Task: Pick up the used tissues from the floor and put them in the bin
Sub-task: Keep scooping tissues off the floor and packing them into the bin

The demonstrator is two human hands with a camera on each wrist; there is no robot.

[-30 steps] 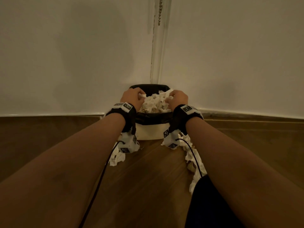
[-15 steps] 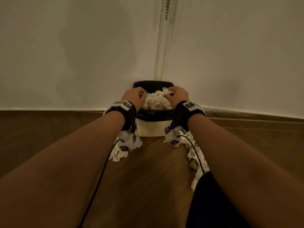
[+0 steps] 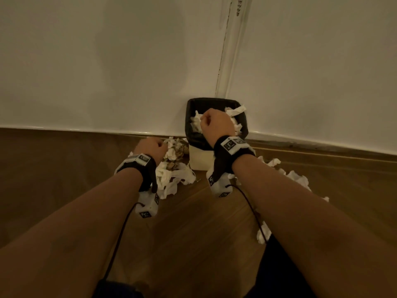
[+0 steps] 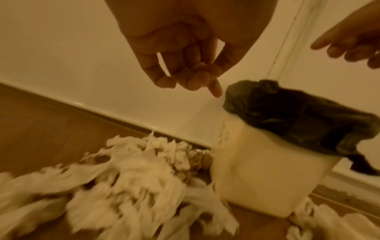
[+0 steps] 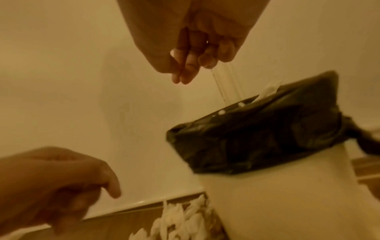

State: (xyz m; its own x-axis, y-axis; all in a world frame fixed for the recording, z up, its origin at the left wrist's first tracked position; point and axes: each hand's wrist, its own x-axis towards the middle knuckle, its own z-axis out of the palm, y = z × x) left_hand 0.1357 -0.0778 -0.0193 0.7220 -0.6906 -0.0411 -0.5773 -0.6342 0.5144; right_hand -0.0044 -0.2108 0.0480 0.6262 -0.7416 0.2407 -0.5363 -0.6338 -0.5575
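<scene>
The bin (image 3: pixel 201 161) was cream-white, lined with a black bag (image 3: pixel 216 102). The tissues (image 3: pixel 171 175) were white, some stained brown. The floor (image 3: pixel 193 233) was brown wood grain, the wall (image 3: pixel 107 61) off-white. The wrist bands (image 3: pixel 229 147) were black with black-and-white square markers.

Floor tissue pile (image 4: pixel 131 186) smeared by motion blur in left wrist view, bin (image 3: pixel 200 159) front partly hidden behind right hand (image 3: pixel 217 125) in head view, bin contents unseen from both wrist views, right-side tissues (image 3: pixel 298 179) partly behind forearm
</scene>
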